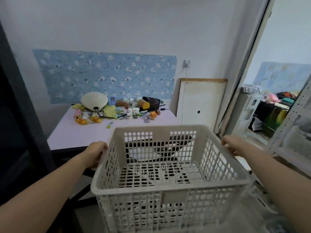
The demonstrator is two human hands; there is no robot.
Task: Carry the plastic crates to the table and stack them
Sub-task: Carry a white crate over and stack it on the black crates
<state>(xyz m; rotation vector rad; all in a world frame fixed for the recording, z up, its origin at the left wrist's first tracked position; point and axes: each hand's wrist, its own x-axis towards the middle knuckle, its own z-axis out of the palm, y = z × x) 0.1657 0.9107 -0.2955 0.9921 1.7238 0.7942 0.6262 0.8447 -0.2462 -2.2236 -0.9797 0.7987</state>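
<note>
I hold a white perforated plastic crate in front of me, empty, its open top facing up. My left hand grips its left rim and my right hand grips its right rim. The crate hangs in the air just short of the near edge of a pale lilac table, which stands ahead and slightly left against the wall.
Clutter covers the table's far half: a white shell-shaped fan, bottles, packets, a cable. A white board leans on the wall right of the table. A dark frame rises at left; a metal shelf stands at right by a doorway.
</note>
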